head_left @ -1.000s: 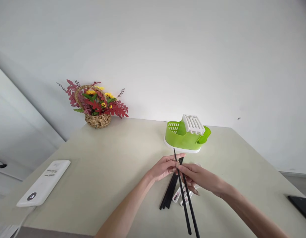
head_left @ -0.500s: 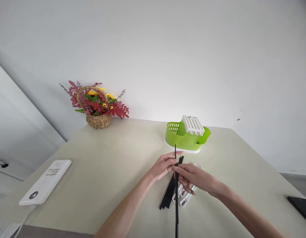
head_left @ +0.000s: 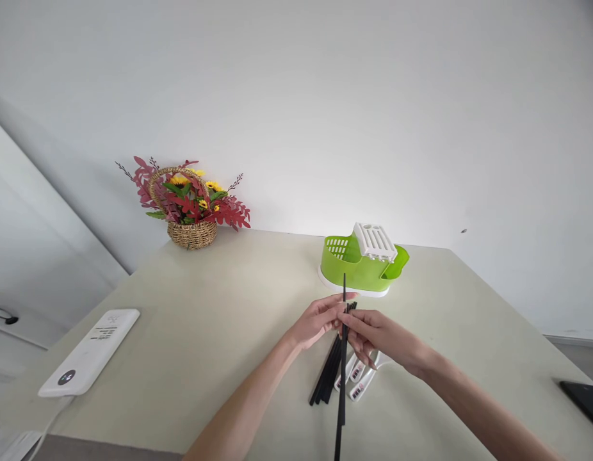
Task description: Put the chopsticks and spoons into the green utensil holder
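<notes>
Flowers (head_left: 180, 181), yellow ones among dark-red leaves (head_left: 233, 212), fill a woven straw basket (head_left: 191, 235) near the far left corner of the pale table (head_left: 219, 346). Toward the back stands a bright-green plastic caddy (head_left: 357, 274) on an oval white base (head_left: 327, 278), its perforated left compartment open-topped, a white slotted rack (head_left: 376, 242) over the middle. Open surface stretches between basket and caddy. A white rectangular device (head_left: 85, 358) lies by the left edge; at right, a flat black slab (head_left: 584, 400) is cut off by the picture. In front of the caddy, the left hand (head_left: 319, 322) and right hand (head_left: 380, 333) both pinch two slim black chopsticks (head_left: 343, 384), fingertips closed around their upper part; one near end runs out of view. Beyond them lie a bundle of black chopsticks (head_left: 326, 378) and white utensils with labelled handles (head_left: 364, 381), partly hidden by the hands.
</notes>
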`<action>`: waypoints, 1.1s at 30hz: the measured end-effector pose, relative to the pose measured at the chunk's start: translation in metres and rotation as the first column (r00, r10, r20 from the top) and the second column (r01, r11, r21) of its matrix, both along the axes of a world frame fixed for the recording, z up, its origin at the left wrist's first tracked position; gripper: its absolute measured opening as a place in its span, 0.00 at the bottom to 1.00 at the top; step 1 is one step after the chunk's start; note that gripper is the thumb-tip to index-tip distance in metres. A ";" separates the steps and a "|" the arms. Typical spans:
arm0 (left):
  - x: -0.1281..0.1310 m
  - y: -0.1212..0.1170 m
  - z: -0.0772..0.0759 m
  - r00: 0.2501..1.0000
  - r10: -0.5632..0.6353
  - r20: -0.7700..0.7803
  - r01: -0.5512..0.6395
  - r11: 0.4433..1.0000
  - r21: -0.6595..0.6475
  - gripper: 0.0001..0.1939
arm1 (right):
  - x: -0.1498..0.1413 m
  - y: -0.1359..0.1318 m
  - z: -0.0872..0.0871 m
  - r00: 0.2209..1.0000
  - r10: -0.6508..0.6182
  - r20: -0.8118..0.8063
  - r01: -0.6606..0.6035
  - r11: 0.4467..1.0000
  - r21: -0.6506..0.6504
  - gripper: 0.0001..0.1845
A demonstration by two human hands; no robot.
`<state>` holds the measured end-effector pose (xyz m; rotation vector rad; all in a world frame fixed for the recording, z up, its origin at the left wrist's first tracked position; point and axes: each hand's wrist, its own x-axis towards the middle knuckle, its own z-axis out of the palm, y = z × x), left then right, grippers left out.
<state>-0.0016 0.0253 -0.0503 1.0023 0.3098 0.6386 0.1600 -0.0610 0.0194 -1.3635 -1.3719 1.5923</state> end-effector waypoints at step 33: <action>0.015 -0.008 -0.003 0.981 -0.157 0.117 0.183 0.950 -0.255 0.24 | 0.020 -0.002 0.042 0.730 -0.649 0.214 0.375 0.641 0.670 0.26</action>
